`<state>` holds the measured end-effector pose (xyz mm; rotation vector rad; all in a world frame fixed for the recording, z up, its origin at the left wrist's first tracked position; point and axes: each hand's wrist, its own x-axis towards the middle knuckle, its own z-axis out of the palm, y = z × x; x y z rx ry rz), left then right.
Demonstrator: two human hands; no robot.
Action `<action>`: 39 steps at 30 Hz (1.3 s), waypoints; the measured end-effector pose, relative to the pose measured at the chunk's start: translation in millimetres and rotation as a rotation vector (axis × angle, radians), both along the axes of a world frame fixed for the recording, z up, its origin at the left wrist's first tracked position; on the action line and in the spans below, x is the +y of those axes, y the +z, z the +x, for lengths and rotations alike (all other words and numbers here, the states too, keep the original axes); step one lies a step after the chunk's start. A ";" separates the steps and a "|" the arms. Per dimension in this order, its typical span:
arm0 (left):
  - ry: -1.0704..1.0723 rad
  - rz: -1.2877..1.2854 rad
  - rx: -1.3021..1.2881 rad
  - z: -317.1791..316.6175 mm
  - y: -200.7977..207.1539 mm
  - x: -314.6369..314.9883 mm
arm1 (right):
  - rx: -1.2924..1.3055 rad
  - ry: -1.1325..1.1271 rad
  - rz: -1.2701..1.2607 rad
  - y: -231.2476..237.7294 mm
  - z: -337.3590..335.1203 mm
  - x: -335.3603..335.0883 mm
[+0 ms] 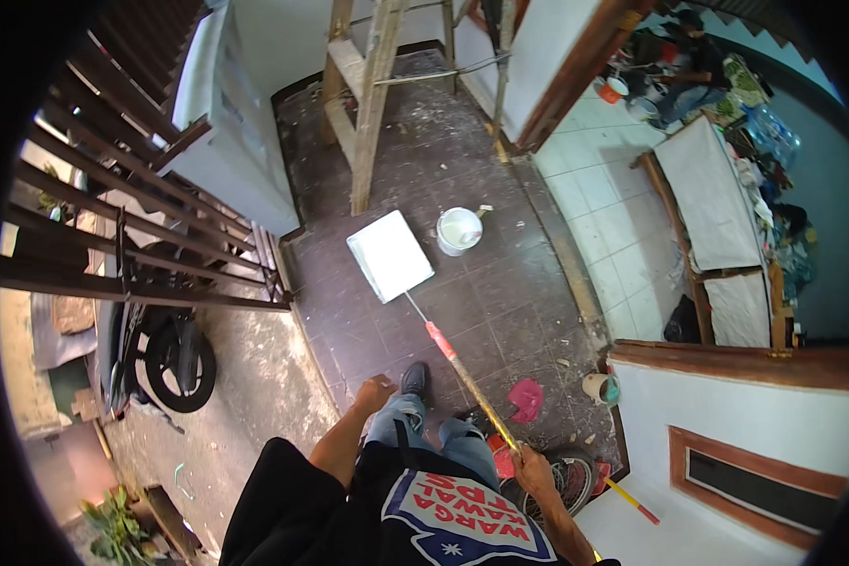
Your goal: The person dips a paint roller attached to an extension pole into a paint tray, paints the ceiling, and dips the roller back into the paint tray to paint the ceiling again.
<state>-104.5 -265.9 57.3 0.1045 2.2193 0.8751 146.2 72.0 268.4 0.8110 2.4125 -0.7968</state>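
Note:
My right hand [533, 470] is wrapped round a long paint roller pole [486, 406], yellow with a red section towards its far end. From there a thin metal rod runs to a white square paint tray [360, 253] on the dark tiles. The roller head cannot be told apart from the bright white in the tray. Just right of the tray stands a white bucket [457, 247] holding white paint, with something pale inside. My left hand [375, 391] hangs in front of my left leg, fingers loosely apart, holding nothing.
A wooden stepladder [373, 123] stands ahead. Near my right foot lie a pink cloth [526, 400], a small pot [599, 388] and coiled cable [571, 486]. A slatted fence [151, 255] and motorbike [174, 363] are on the left. A person [693, 71] sits beyond the right doorway.

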 end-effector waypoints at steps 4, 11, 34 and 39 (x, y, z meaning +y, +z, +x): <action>-0.007 -0.036 -0.079 1.9 6.7 5.5 | -0.031 -0.016 0.002 -5.5 13.5 -3.2; -0.034 -0.050 -0.168 -0.9 -3.1 1.8 | 0.018 -0.044 0.059 -36.6 -11.6 -14.1; 0.022 -0.019 -0.042 12.0 8.6 -2.4 | 0.061 -0.040 -0.006 -13.8 -8.5 1.9; -0.008 -0.005 -0.014 11.0 11.2 -4.4 | 0.012 -0.017 0.024 -38.5 -74.4 -10.2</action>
